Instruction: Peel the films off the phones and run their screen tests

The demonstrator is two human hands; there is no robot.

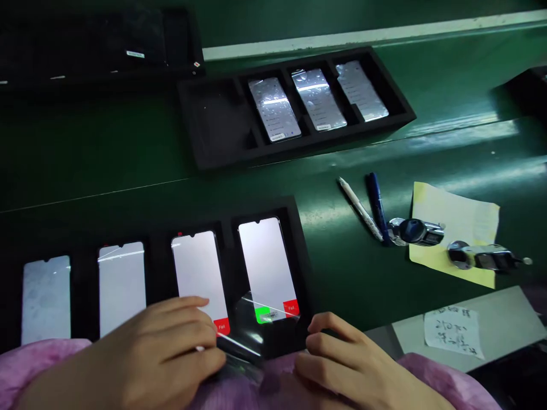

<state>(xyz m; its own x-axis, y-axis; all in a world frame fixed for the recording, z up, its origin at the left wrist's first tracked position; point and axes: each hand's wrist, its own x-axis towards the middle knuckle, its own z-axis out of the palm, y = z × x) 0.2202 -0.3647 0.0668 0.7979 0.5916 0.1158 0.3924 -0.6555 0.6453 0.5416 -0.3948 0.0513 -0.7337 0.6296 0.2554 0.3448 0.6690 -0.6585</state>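
1. Right phone (267, 256) in the near tray (298, 239): "Fail" in pale letters on a red block (291, 308), lower right of the screen.
2. Second phone (196, 267), just left of it: "Fail" again, on a red block at the same corner.
3. Green block (261, 315), lower left on the right phone's screen: no word legible; a small label (270, 315) shows there, too tiny to read.
4. Note (453, 333) on the grey box (408, 336): handwritten lines, the middle one perhaps starting "250"; the rest is unclear.
5. Far phones (276, 111): screen lines and white stickers (277, 137), all illegible.
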